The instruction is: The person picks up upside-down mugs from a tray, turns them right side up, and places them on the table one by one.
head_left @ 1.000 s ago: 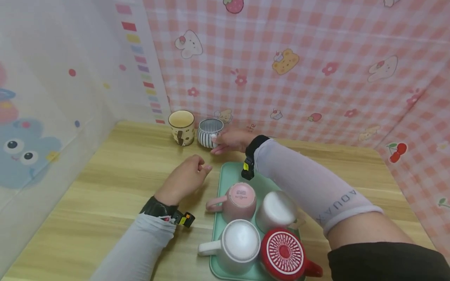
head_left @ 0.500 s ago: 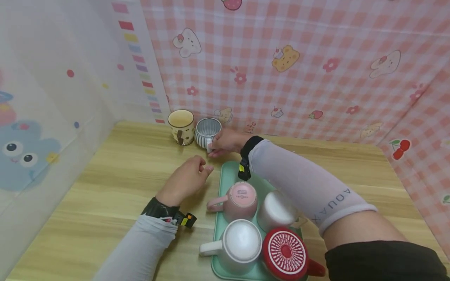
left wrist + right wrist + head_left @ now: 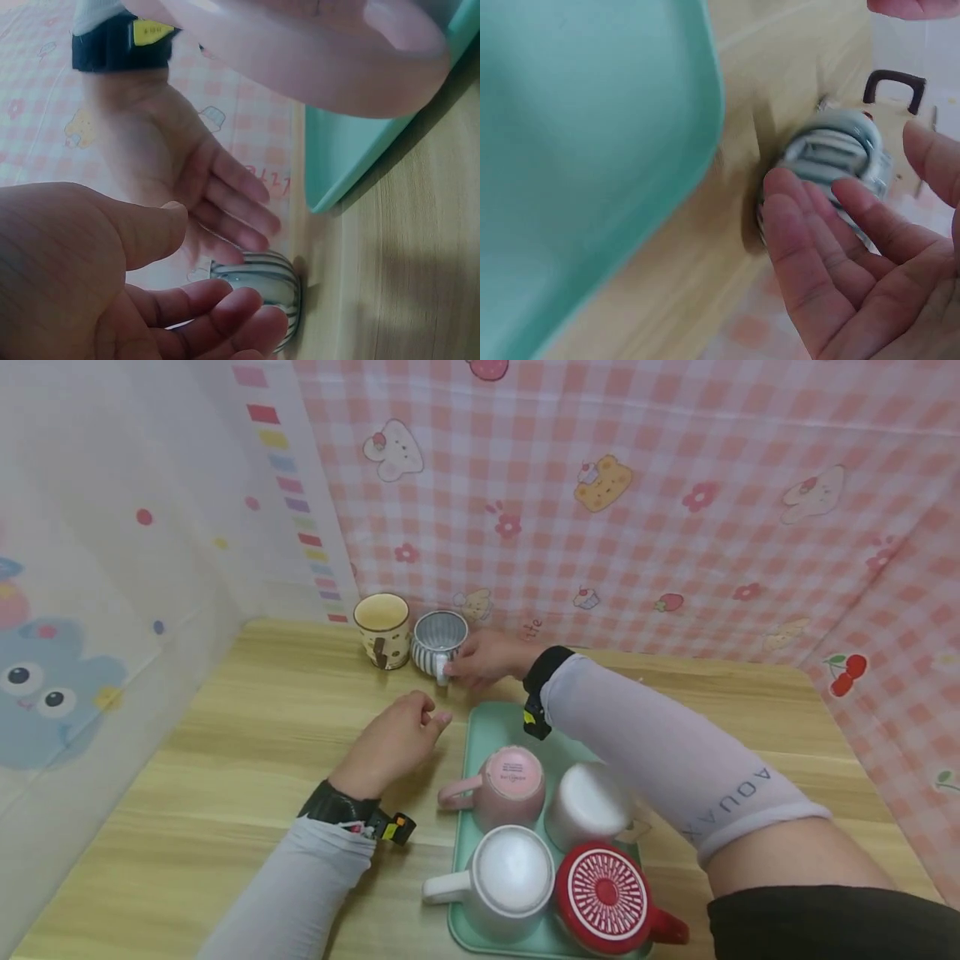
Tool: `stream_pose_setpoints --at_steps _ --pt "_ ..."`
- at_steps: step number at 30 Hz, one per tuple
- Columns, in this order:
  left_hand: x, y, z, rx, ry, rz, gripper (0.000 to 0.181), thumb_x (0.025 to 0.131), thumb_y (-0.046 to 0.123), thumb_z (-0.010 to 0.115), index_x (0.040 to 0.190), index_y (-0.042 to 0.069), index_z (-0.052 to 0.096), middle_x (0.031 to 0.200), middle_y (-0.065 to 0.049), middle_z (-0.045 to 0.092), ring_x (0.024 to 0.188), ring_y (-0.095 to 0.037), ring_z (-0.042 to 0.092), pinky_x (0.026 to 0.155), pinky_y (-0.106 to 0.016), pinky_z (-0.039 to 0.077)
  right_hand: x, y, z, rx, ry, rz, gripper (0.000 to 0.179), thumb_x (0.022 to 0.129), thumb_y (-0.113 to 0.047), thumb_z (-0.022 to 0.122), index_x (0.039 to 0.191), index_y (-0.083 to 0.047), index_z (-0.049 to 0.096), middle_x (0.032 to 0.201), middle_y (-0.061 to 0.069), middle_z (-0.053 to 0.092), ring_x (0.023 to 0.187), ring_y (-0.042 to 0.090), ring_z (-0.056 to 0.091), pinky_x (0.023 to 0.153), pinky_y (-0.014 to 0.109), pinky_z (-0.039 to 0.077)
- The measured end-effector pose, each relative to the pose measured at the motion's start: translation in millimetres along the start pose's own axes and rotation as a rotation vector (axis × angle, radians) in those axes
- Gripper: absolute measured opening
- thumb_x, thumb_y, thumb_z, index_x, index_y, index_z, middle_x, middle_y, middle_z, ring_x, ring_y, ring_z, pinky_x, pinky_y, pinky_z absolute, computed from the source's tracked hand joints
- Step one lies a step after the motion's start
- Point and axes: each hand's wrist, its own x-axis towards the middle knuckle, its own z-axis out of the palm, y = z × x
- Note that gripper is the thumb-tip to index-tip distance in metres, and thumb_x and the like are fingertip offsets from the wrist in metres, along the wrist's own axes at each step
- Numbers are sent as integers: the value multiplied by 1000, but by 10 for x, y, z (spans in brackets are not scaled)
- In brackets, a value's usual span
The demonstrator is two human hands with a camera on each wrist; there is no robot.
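Note:
A grey-and-white striped cup (image 3: 431,656) stands upright near the back wall, its handle (image 3: 442,669) facing the front. My right hand (image 3: 491,657) is at the cup's right side, fingertips right by the handle. In the right wrist view its fingers (image 3: 795,240) are extended beside the striped cup (image 3: 832,154), thumb apart. My left hand (image 3: 393,739) hovers left of the green tray (image 3: 487,724), loosely curled and holding nothing. A cream mug (image 3: 382,631) with brown marks stands just left of the striped cup.
Upside down on the tray are a pink mug (image 3: 510,789), a white mug (image 3: 513,872), a whitish cup (image 3: 592,806) and a red mug (image 3: 606,897). Some handles stick out past the tray's edges. A pink checked wall (image 3: 637,552) borders the wooden table (image 3: 187,827).
The striped cup's handle has turned from under my right hand toward the front. My right fingers have drawn slightly away from it. The left hand has stayed nearly still.

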Motion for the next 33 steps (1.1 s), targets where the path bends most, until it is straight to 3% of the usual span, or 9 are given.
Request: stream_pose_setpoints --at_steps 3,7,12,17,22,27,33 --pt "0 10 -5 0 -6 -10 44 109 40 52 132 3 57 128 -17 65 113 -33 64 100 -53 53 -169 6 -104 -67 8 -61 40 104 -35 64 129 -4 67 136 15 65 122 35 66 101 44 57" --pt "4 6 8 3 -12 -16 45 108 41 52 133 3 57 126 -16 65 109 -32 63 99 -52 53 -479 10 -251 -79 45 -122 42 103 -38 63 136 -11 65 138 8 62 123 33 65 100 43 58" --pt "0 2 22 4 -11 -16 46 108 41 52 133 3 57 124 -16 65 106 -30 63 97 -50 54 -862 98 -373 -89 113 -173 52 102 -39 65 143 -8 57 139 12 63 122 28 66 99 43 58" --pt "-7 -4 46 -4 -29 -30 46 108 42 52 134 4 56 123 -14 65 103 -29 61 95 -48 54 -1279 234 -404 -181 197 -206 59 102 -40 66 150 -11 51 145 14 61 129 31 62 102 46 56" --pt "-14 6 53 -3 -26 -20 44 108 41 52 133 4 56 125 -15 65 105 -29 62 95 -49 54 -1680 388 -347 -247 264 -235 58 101 -40 67 148 -11 53 144 15 61 130 32 62 104 52 53" --pt "-16 48 44 3 -42 -17 44 109 41 51 132 4 56 125 -15 64 104 -29 61 94 -48 54 -2055 621 -210 -253 316 -249 56 100 -38 70 147 -10 55 144 13 62 128 30 64 99 49 57" --pt "-15 47 41 8 -49 -31 44 109 42 51 133 5 56 124 -14 64 103 -29 60 93 -47 54 -2310 970 -19 -238 330 -236 58 96 -40 75 144 -12 57 138 9 65 122 28 66 93 42 60"
